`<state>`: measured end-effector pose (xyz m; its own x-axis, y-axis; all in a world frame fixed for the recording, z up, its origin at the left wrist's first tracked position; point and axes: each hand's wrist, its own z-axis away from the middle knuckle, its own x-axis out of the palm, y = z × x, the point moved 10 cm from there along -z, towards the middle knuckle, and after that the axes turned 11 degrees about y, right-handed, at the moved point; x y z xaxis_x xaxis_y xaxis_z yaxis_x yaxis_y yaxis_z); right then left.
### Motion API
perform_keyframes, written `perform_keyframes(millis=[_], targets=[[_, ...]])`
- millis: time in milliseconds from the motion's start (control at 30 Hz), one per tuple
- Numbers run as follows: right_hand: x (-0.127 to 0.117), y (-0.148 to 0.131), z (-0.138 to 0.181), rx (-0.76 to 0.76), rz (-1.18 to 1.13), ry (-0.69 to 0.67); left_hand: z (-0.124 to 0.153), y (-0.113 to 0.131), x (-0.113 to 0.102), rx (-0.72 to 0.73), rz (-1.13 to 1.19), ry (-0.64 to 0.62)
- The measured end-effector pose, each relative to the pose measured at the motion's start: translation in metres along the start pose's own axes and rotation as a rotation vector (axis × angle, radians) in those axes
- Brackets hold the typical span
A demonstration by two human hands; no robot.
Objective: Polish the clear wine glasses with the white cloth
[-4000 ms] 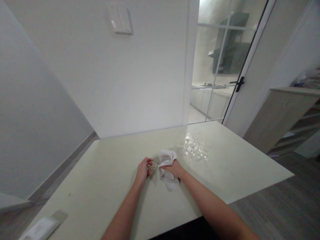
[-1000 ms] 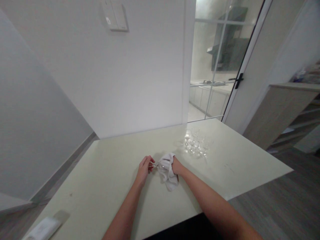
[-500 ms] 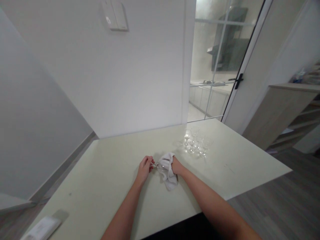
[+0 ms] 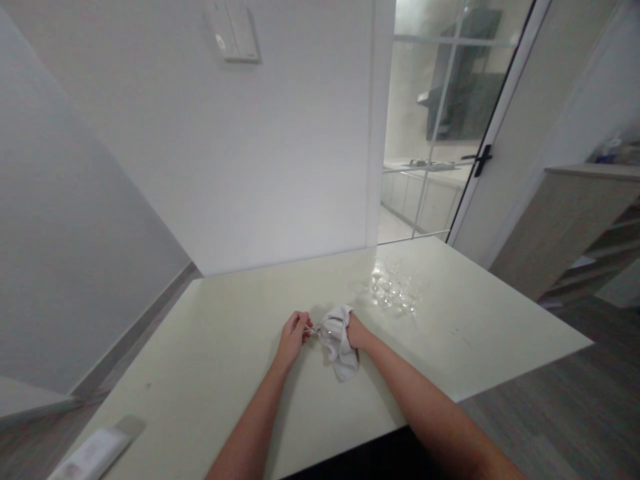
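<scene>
My left hand point(image 4: 296, 333) pinches the thin stem end of a small stemmed glass point(image 4: 326, 331), which lies on its side above the table. The bowl of the glass points right, into a pale grey cloth point(image 4: 345, 357). My right hand point(image 4: 356, 331) is pushed into the cloth at the bowl's mouth; the cloth covers its fingers, and a loose corner hangs down towards the table. Right of and beyond my hands, several clear stemmed glasses point(image 4: 385, 300) stand in a close group on the white table point(image 4: 225, 333).
A white box-like object point(image 4: 95, 453) lies at the table's near left corner. The wall point(image 4: 290, 167) rises behind the table, with a switch plate point(image 4: 236, 33) on it. Back right stand a glazed door point(image 4: 425, 133) and a wooden cabinet point(image 4: 575, 220).
The whole view has shifted slightly, so everything sits a little further right. Both hands keep the same hold on the glass and the cloth.
</scene>
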<state>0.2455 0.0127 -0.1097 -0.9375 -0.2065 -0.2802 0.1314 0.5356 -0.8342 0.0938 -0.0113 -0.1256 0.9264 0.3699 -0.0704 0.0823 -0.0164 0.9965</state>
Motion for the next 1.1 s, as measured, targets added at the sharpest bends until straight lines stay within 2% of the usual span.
perform_keyframes(millis=[100, 167, 233, 333, 400, 467, 600, 667, 800, 933, 1033, 1100], targets=[[-0.003, 0.01, -0.001, 0.098, -0.123, 0.058, 0.001, 0.0, 0.001, 0.002, 0.005, -0.009], [-0.01, 0.028, 0.002, 0.273, -0.214, 0.156, 0.003, 0.003, 0.003, 0.038, 0.011, -0.027], [-0.013, 0.044, 0.009, 0.451, -0.3, 0.218, 0.007, 0.013, 0.004, 0.134, 0.029, -0.033], [-0.009, 0.047, 0.016, 0.555, -0.36, 0.158, 0.015, 0.029, -0.001, 0.305, 0.064, 0.01], [-0.006, 0.041, 0.017, 0.536, -0.329, 0.079, 0.017, 0.033, -0.006, 0.351, 0.072, 0.047], [-0.006, 0.031, 0.014, 0.441, -0.258, 0.035, 0.016, 0.031, -0.01, 0.336, 0.055, 0.072], [-0.012, 0.011, 0.003, 0.166, -0.123, 0.093, 0.007, 0.014, -0.011, 0.2, 0.029, 0.095], [-0.015, 0.011, 0.0, 0.109, -0.063, 0.144, 0.003, 0.007, -0.009, 0.148, 0.044, 0.092], [-0.02, 0.017, -0.002, 0.111, 0.011, 0.17, 0.002, 0.005, -0.001, 0.135, 0.054, 0.049], [-0.02, 0.014, 0.0, 0.092, -0.05, 0.171, 0.003, 0.006, 0.003, 0.115, 0.041, 0.005], [-0.019, 0.024, 0.004, 0.205, -0.197, 0.22, 0.006, 0.014, -0.002, 0.159, 0.046, 0.031], [-0.01, 0.035, 0.009, 0.341, -0.305, 0.18, 0.01, 0.025, -0.007, 0.244, 0.075, 0.061]])
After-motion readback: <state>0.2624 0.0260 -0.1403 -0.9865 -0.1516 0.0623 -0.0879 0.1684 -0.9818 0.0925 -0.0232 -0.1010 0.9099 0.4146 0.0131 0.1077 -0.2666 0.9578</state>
